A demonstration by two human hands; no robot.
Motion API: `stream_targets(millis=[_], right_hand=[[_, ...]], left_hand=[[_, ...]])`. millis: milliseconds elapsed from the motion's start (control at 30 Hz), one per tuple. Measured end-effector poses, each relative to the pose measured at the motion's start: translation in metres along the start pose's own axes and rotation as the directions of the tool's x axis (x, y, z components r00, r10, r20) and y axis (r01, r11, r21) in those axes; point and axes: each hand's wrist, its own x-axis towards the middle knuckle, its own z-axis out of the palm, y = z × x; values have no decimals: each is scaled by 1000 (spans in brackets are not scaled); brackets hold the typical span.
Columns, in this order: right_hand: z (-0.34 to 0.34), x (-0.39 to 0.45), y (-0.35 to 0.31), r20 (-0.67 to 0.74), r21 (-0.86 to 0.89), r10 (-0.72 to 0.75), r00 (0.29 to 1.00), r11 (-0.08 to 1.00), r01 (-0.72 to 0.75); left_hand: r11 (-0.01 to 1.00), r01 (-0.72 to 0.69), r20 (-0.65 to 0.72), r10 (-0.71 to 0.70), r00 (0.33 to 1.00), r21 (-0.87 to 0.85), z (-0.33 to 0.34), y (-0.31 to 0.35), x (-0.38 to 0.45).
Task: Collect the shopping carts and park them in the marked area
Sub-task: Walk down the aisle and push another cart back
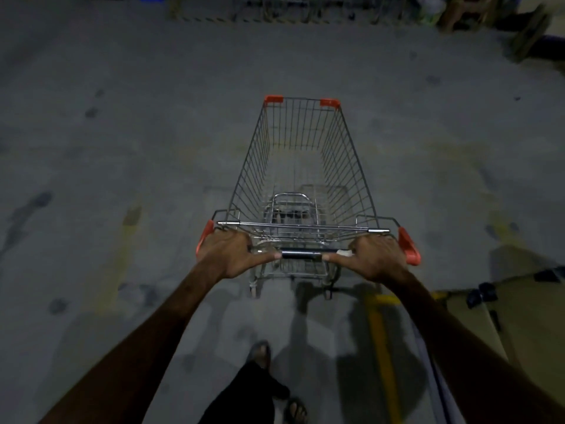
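Gripping the cart handle (301, 254), my left hand (227, 255) and right hand (379, 258) fingers curled round it, shopping cart (301, 166) on grey floor (122, 133), yellow line (382, 347) near right.

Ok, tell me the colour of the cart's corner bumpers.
Orange-red corner bumpers on the cart, clearest in the head view.

Silver wire cart (345, 166), orange corner caps (273, 99); grey stained floor (122, 117), yellow painted line (383, 356).

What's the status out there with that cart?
Both hands, left and right, grip the handle. Cart empty, pointed at parked carts ahead. Floor between looks open.
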Motion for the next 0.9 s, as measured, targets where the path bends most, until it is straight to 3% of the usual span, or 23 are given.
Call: stream_targets(millis=[700,900], right_hand=[[-113,612,90,23,-6,-5,1000,1000,6],[-143,790,119,-31,-28,-36,999,999,35]], left_hand=[[999,29,11,-29,1000,-24,-188,-160,557],[997,70,-27,-71,997,-20,-239,-204,716]])
